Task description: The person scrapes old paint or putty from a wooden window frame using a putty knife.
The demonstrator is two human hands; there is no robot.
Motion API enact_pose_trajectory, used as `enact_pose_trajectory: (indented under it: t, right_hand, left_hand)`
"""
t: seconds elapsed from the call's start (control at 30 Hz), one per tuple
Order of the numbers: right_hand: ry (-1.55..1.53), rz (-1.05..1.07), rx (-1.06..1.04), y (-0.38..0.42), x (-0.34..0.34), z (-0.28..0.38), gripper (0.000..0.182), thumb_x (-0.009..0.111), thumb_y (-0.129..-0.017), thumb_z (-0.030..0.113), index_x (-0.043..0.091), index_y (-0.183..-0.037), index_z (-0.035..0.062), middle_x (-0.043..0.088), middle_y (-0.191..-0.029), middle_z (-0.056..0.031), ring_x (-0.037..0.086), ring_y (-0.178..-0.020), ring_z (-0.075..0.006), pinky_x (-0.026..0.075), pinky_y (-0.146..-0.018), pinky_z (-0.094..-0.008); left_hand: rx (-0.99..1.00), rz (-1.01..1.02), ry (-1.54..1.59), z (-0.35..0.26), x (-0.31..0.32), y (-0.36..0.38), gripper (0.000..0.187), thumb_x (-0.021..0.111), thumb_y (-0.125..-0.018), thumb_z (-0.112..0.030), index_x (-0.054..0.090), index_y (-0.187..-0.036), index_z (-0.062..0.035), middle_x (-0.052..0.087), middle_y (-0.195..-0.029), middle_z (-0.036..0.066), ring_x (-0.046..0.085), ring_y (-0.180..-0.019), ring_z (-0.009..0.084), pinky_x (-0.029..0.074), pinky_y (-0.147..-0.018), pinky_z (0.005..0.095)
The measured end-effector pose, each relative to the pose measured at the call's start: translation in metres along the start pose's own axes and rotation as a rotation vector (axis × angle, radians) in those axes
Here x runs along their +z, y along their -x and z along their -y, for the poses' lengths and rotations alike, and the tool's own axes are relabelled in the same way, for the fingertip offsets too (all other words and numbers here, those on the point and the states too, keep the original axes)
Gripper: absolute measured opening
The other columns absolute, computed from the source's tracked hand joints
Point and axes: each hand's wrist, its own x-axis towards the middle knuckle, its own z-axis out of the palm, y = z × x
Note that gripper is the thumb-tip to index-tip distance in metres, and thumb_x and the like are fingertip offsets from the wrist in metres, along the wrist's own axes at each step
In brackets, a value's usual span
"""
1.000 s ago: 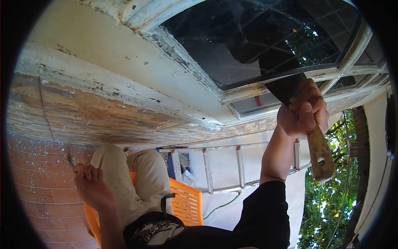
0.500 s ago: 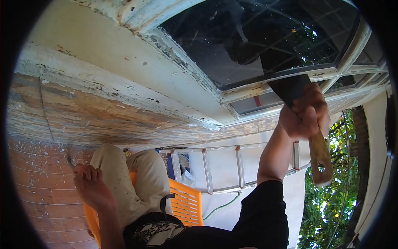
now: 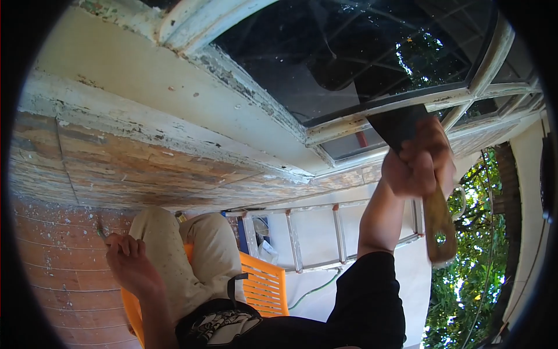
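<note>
My right hand [image 3: 419, 160] is closed around the wooden handle of a putty knife [image 3: 440, 230]. Its wide dark blade lies against the white, peeling window frame [image 3: 340, 129], along the lower edge of a dark glass pane [image 3: 360, 64]. The handle, with a hole in its end, points down toward me. My left hand [image 3: 131, 262] is beside my knee with its fingers curled. A thin greyish tip pokes out past those fingers; what it belongs to is hidden.
I sit on an orange plastic chair [image 3: 264, 285]. A ladder [image 3: 317, 235] lies along the white wall beyond it. Pale flakes are scattered over the reddish tiled floor [image 3: 58, 250]. Stone-look cladding [image 3: 145, 163] runs below the window, and leafy trees [image 3: 471, 279] show at right.
The putty knife and my right hand have shifted slightly left along the frame bar. My view has moved a little; my left hand keeps nearly the same pose.
</note>
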Motion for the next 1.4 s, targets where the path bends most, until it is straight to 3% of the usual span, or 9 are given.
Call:
enact_pose_trajectory:
  t: [0.07, 0.13, 0.2, 0.3, 0.67, 1.03, 1.13, 1.27, 1.4]
  right_hand:
    - [-0.082, -0.009, 0.057, -0.001, -0.006, 0.013, 0.029, 0.05, -0.08, 0.009, 0.038, -0.054, 0.0035, 0.04, -0.046, -0.0081, 0.038, -0.04, -0.018, 0.034, -0.044, -0.032]
    - [0.273, 0.148, -0.088, 0.006, -0.006, 0.001, 0.032, 0.052, -0.082, 0.008, 0.037, -0.054, 0.0035, 0.039, -0.046, -0.0073, 0.038, -0.04, -0.0185, 0.033, -0.045, -0.0316]
    - [0.032, 0.101, 0.092, 0.007, -0.002, 0.003, 0.023, 0.051, -0.075, 0.011, 0.041, -0.055, 0.0064, 0.044, -0.047, -0.0076, 0.041, -0.043, -0.0173, 0.036, -0.049, -0.0344]
    - [-0.081, -0.009, 0.052, 0.001, 0.0, 0.014, 0.025, 0.05, -0.074, 0.007, 0.037, -0.053, 0.005, 0.041, -0.044, -0.0082, 0.04, -0.04, -0.0175, 0.033, -0.043, -0.0329]
    - [0.028, 0.181, -0.011, 0.014, 0.013, 0.008, 0.029, 0.049, -0.078, 0.01, 0.037, -0.053, 0.0056, 0.038, -0.043, -0.0064, 0.035, -0.038, -0.0161, 0.034, -0.044, -0.0331]
    - [-0.021, 0.064, -0.005, 0.011, 0.007, 0.02, 0.024, 0.047, -0.076, 0.006, 0.038, -0.054, 0.0027, 0.039, -0.043, -0.0088, 0.036, -0.038, -0.0175, 0.033, -0.042, -0.033]
    - [0.058, 0.191, -0.021, 0.018, 0.012, 0.009, 0.026, 0.047, -0.077, 0.008, 0.038, -0.053, 0.0044, 0.039, -0.043, -0.0078, 0.035, -0.037, -0.0169, 0.033, -0.043, -0.033]
    - [0.01, 0.018, -0.038, 0.014, 0.023, 0.019, 0.026, 0.047, -0.074, 0.008, 0.037, -0.051, 0.004, 0.038, -0.043, -0.0082, 0.034, -0.037, -0.0163, 0.032, -0.042, -0.0329]
    - [0.019, 0.151, -0.029, 0.017, 0.021, 0.011, 0.04, 0.052, -0.086, 0.011, 0.033, -0.052, 0.0053, 0.037, -0.046, -0.0058, 0.035, -0.039, -0.0177, 0.026, -0.041, -0.0274]
  left_hand:
    - [0.004, 0.01, 0.0, 0.0, -0.001, 0.0, 0.012, 0.048, -0.094, -0.019, 0.044, -0.085, -0.0114, 0.03, -0.071, -0.003, 0.029, -0.064, 0.0076, 0.027, -0.059, 0.0247]
    - [-0.009, 0.027, -0.002, 0.0, 0.002, 0.001, 0.013, 0.047, -0.094, -0.019, 0.043, -0.085, -0.0114, 0.03, -0.071, -0.003, 0.028, -0.064, 0.0077, 0.027, -0.059, 0.0248]
    - [0.009, -0.054, -0.009, -0.001, 0.01, 0.004, 0.013, 0.047, -0.094, -0.019, 0.043, -0.084, -0.0116, 0.03, -0.071, -0.003, 0.028, -0.063, 0.0078, 0.026, -0.059, 0.0249]
    - [-0.006, 0.013, 0.002, -0.002, 0.004, 0.001, 0.014, 0.047, -0.094, -0.019, 0.042, -0.083, -0.0116, 0.03, -0.071, -0.003, 0.028, -0.063, 0.008, 0.026, -0.06, 0.0249]
    - [-0.009, -0.023, -0.016, 0.0, 0.003, 0.002, 0.013, 0.049, -0.093, -0.019, 0.044, -0.084, -0.012, 0.031, -0.071, -0.003, 0.028, -0.063, 0.0076, 0.026, -0.059, 0.0247]
    - [0.007, 0.014, 0.014, 0.002, -0.003, -0.002, 0.012, 0.049, -0.093, -0.019, 0.045, -0.085, -0.0116, 0.031, -0.071, -0.003, 0.029, -0.063, 0.007, 0.026, -0.059, 0.0244]
    - [-0.006, -0.005, 0.004, 0.003, 0.001, 0.001, 0.012, 0.049, -0.093, -0.019, 0.046, -0.085, -0.0116, 0.031, -0.071, -0.003, 0.029, -0.064, 0.0071, 0.026, -0.06, 0.0245]
    - [0.003, -0.072, 0.008, -0.001, 0.008, 0.002, 0.017, 0.045, -0.093, -0.017, 0.042, -0.078, -0.0103, 0.03, -0.069, -0.002, 0.028, -0.063, 0.0084, 0.026, -0.06, 0.0268]
    - [-0.013, -0.043, 0.029, -0.001, 0.008, 0.003, 0.015, 0.047, -0.093, -0.017, 0.045, -0.079, -0.0107, 0.031, -0.069, -0.003, 0.028, -0.063, 0.008, 0.026, -0.06, 0.0264]
